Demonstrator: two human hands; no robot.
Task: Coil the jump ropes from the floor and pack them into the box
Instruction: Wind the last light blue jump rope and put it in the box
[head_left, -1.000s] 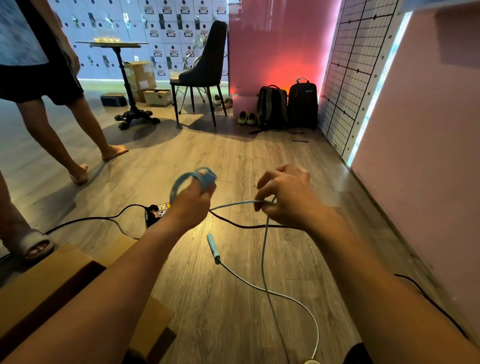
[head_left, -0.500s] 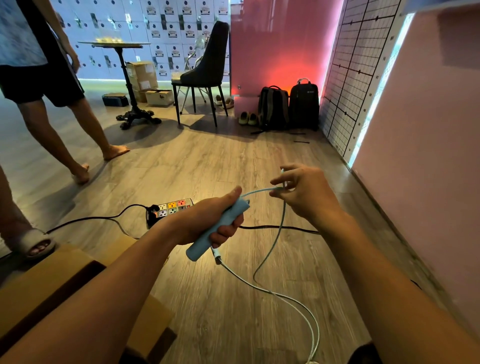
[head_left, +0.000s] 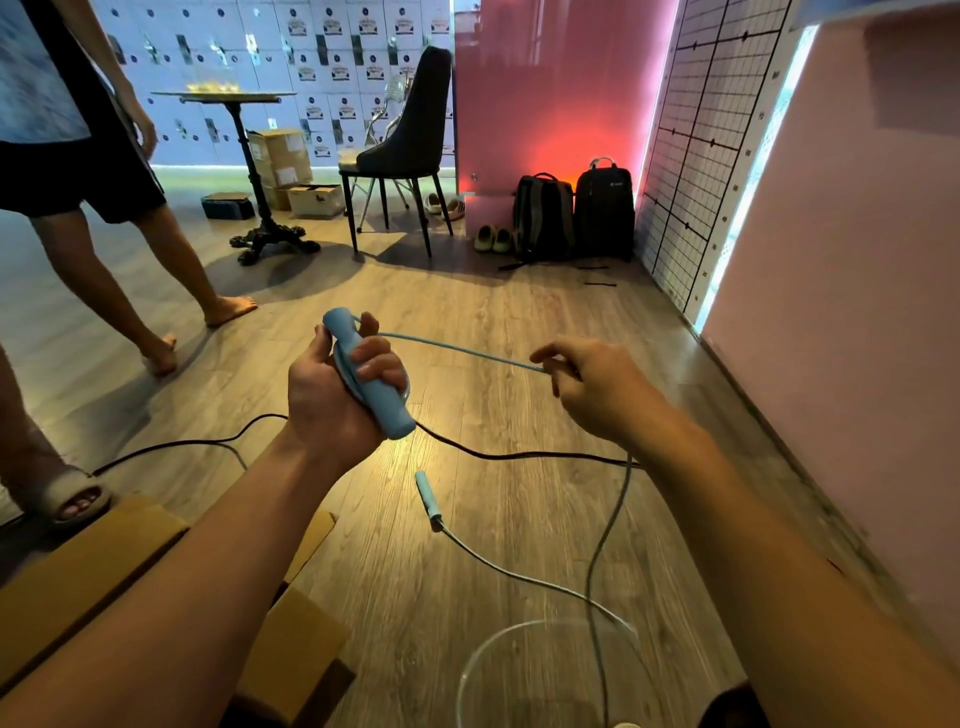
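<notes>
So the left hand has a full fist around one blue handle of the jump rope. The fingers are wrapped over the middle, the thumb sits on the far side, and the handle pokes out of both ends of the fist, tilted with its top end away from the box. Looks like a turn or two of cord is tucked against the handle under those fingers, but I can't count them.

From the handle's top end the cord runs pretty much straight, away from the box, to the right hand. That hand pinches it between thumb and fingertips, with the rest of the fingers loosely curled. Past the pinch the cord drops under the right wrist to the floor and swings round in a big loose loop, well off to the side of the box.

The second handle lies flat on the floor just beyond the box's open flaps, below the held handle and touching neither hand. The box is cardboard and sits under the left forearm.

A black cable snakes across the floor beyond the box. A sandalled foot stands right beside it. A dark chair and two backpacks are way beyond it, by the pink wall.
</notes>
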